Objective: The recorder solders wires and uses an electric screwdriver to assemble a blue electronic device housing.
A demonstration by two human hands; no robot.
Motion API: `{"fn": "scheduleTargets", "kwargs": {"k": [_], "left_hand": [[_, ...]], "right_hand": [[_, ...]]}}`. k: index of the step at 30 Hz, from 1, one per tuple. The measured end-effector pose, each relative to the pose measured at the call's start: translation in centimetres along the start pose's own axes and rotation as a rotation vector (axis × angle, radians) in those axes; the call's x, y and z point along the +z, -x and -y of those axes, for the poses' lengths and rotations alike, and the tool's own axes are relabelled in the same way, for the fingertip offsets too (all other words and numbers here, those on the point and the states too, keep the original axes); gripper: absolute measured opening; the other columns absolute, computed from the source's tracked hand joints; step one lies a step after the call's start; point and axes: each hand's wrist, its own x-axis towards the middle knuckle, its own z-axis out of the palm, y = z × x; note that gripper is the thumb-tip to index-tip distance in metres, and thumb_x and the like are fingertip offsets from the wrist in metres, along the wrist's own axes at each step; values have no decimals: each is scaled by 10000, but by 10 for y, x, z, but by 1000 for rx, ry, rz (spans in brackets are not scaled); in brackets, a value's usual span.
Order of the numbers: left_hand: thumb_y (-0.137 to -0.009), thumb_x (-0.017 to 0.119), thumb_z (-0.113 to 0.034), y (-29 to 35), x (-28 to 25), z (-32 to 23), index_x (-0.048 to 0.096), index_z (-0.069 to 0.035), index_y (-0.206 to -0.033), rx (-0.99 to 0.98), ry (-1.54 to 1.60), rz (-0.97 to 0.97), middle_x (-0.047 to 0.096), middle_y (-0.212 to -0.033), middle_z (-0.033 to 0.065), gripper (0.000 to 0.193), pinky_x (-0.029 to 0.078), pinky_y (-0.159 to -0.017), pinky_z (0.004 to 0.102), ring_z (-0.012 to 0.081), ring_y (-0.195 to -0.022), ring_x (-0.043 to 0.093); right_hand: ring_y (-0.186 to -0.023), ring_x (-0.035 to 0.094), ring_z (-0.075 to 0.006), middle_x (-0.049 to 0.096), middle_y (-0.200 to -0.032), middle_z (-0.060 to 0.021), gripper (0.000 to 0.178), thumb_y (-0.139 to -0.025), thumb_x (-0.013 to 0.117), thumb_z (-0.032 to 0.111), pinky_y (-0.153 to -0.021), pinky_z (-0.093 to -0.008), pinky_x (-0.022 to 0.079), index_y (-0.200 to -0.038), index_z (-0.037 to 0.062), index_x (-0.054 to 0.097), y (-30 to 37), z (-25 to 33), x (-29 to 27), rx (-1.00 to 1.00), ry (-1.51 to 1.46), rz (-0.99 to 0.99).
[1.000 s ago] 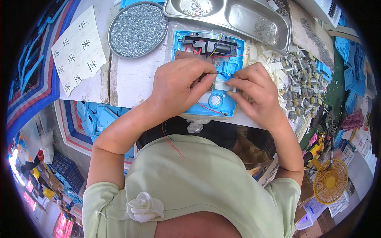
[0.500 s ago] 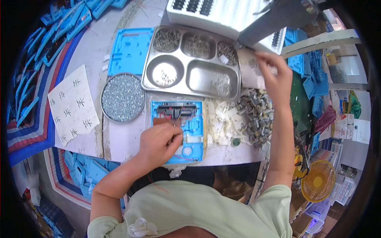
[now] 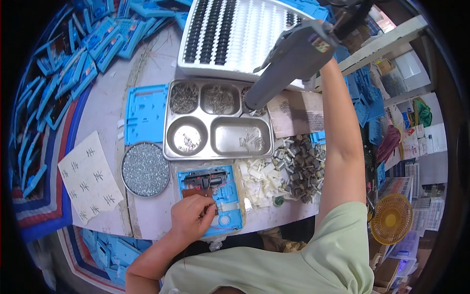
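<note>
My left hand [image 3: 192, 216] rests over the lower left of a blue plastic casing [image 3: 230, 201], its fingers curled in a pinch. Whatever they hold is hidden. Inside the casing sit a black part [image 3: 203, 178] with a motor-like cylinder, thin wires and a brown board partly under my hand. My right arm [image 3: 342, 132] stretches far forward. Its hand is hidden behind a grey tool arm [image 3: 293, 63], near the right end of a white foam tray [image 3: 230, 71] holding rows of black parts; its fingers do not show.
A steel compartment tray [image 3: 205, 117] holds small metal parts. Left of the casing stands a round dish [image 3: 146, 169] of small metal pieces. White pieces [image 3: 262, 179] and grey metal blocks [image 3: 303, 171] lie to its right. Blue casings [image 3: 105, 39] pile up far left; a marked paper sheet [image 3: 90, 179] lies nearer.
My right hand has gone from beside the steel tray to farther forward, behind the grey tool arm. The view has shifted forward, showing more of the foam tray. My left hand stays at the casing.
</note>
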Motion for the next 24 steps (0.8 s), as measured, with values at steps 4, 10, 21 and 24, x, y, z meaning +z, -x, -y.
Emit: {"fn": "scheduleTargets", "kwargs": {"k": [4,10,21,24], "left_hand": [[-796,755,-39,2,2,1,683,-54,-891,6,-17,-13,651,-737,80,120,466,-532,348,234,-583,618],[-807,747,-23,-2,3,0,682,-52,-884,39,-38,-28,648,-730,75,105,467,-528,338,223,-570,613],[-859,678,64,17,-7,11,674,-15,-1112,70,162,-244,661,-917,75,265,469,-603,255,123,-695,578],[-860,665,74,29,-17,19,672,-3,-1120,47,138,-227,661,-921,87,272,476,-623,254,128,-721,586]], "right_hand": [[-1046,610,-265,711,-1040,14,106,-831,730,200,-875,-402,551,-927,176,768,-4,-12,25,336,-687,-75],[-759,604,-128,642,-897,-10,218,-1016,529,240,-737,-268,504,-895,103,646,-5,-22,9,530,-1765,38],[-959,598,-233,703,-877,-29,178,-767,799,32,-856,-345,485,-922,63,720,193,280,-263,130,-1175,563],[-892,553,-291,679,-838,-39,201,-734,795,21,-837,-393,470,-903,88,709,235,328,-257,101,-1251,653]]}}
